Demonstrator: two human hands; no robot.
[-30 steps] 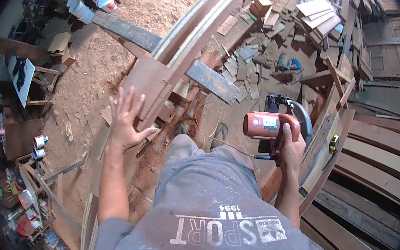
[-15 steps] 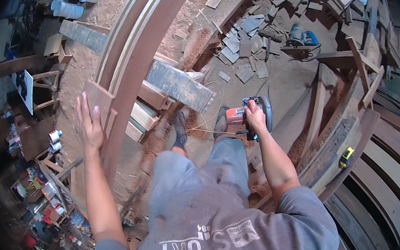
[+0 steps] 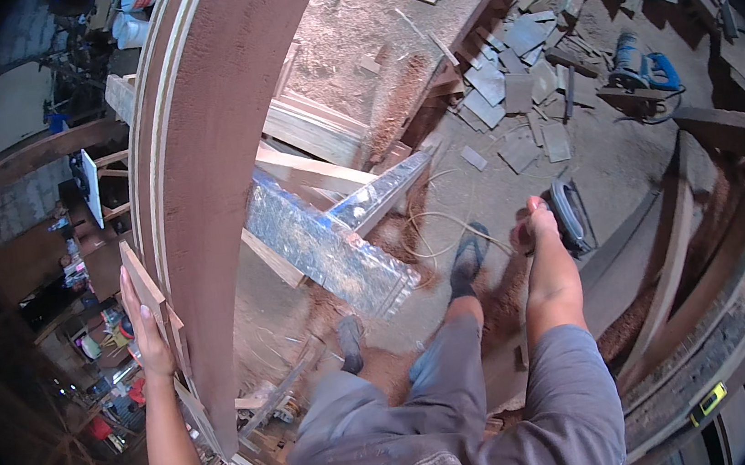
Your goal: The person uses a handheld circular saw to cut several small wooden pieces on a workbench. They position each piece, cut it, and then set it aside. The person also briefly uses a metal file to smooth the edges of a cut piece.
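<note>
Reddish-brown wood dominates our upper left: a long curved timber (image 3: 214,131), pale strips lining its left edge, sweeping down beside our left hand (image 3: 154,345). That hand is open, fingers straight, laid against the outer face of a small board (image 3: 145,281), which stands at the timber's left edge. Our right hand (image 3: 536,217) is closed on a circular saw (image 3: 570,217), well apart from the timber; blur and the hand itself hide much of the handle. Between our hands, a paint-spattered plank (image 3: 328,242) juts from under the timber, its ragged end near our feet (image 3: 467,266). Past that end, dusty floor (image 3: 487,192) gives us room up to a scatter of flat offcuts (image 3: 517,92), with a loop of cord crossing it. At lower right, a yellow tape measure (image 3: 709,404) sits along a heavy beam's edge. Pale buckets (image 3: 130,30) stand at upper left; we cannot make out their contents.
</note>
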